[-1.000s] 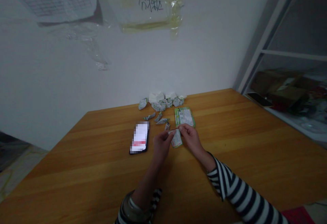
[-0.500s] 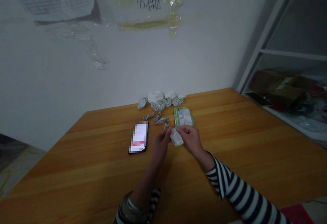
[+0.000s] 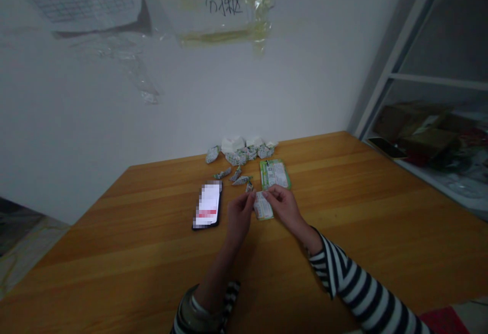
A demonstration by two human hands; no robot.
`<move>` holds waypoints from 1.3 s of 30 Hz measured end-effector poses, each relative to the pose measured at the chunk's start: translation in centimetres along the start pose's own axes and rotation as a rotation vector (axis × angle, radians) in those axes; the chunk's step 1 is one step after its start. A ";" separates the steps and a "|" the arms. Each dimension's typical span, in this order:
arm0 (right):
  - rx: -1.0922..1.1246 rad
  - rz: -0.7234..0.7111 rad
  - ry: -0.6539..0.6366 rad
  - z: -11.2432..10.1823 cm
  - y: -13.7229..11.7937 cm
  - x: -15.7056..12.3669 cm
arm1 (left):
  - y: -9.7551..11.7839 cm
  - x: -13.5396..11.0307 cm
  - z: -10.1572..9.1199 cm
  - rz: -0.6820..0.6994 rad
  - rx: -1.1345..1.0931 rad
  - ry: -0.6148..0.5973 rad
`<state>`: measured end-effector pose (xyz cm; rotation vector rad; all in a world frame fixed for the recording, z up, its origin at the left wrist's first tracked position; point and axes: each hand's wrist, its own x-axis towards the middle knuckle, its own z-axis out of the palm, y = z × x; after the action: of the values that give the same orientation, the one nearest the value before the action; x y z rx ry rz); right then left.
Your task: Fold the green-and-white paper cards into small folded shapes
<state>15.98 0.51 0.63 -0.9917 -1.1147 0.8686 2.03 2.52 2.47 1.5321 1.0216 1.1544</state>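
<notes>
Between my hands is a small printed packet [image 3: 263,208], white with fine text. My left hand [image 3: 240,214] pinches its upper left corner, and my right hand [image 3: 282,203] pinches the upper right edge. Just behind my right hand a larger green-and-white printed pouch [image 3: 275,174] lies flat on the table. Several twisted wrappers [image 3: 241,180] lie behind my left hand, one almost touching its fingertips. Farther back sit crumpled wrappers [image 3: 237,157] with white crumpled tissue [image 3: 233,144] against the wall.
A phone [image 3: 208,205] with a lit, blurred screen lies left of my left hand on the wooden table [image 3: 133,237]. The white wall [image 3: 305,80] bounds the back. At the right, a shelf holds cardboard boxes [image 3: 423,130] and a dark phone-like slab [image 3: 387,147].
Both hands stay on the small packet, which has tilted slightly between my fingers. My right hand has shifted a touch; the things on the table lie as before.
</notes>
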 end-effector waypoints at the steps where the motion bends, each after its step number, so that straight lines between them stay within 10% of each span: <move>1: -0.004 -0.001 -0.028 -0.1 -0.1 0.0 | 0.0 0.0 0.0 -0.003 -0.004 0.000; 16: 0.005 -0.037 -0.147 -0.8 -0.6 0.4 | -0.1 -0.1 -0.2 -0.011 0.004 -0.012; 24: 0.008 -0.004 0.024 -0.5 -0.2 0.4 | -0.7 0.3 0.3 -0.148 -0.169 -0.140; 30: -0.001 0.008 0.039 0.2 0.4 -0.1 | -1.0 0.3 0.0 -0.002 0.119 0.042; 39: 0.063 -0.004 0.174 0.0 1.5 -0.1 | -2.4 0.7 -0.1 -0.004 0.191 -0.044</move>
<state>15.80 0.91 -0.84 -0.9933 -0.9361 0.7936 1.83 3.72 0.24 1.6960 1.1316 1.0394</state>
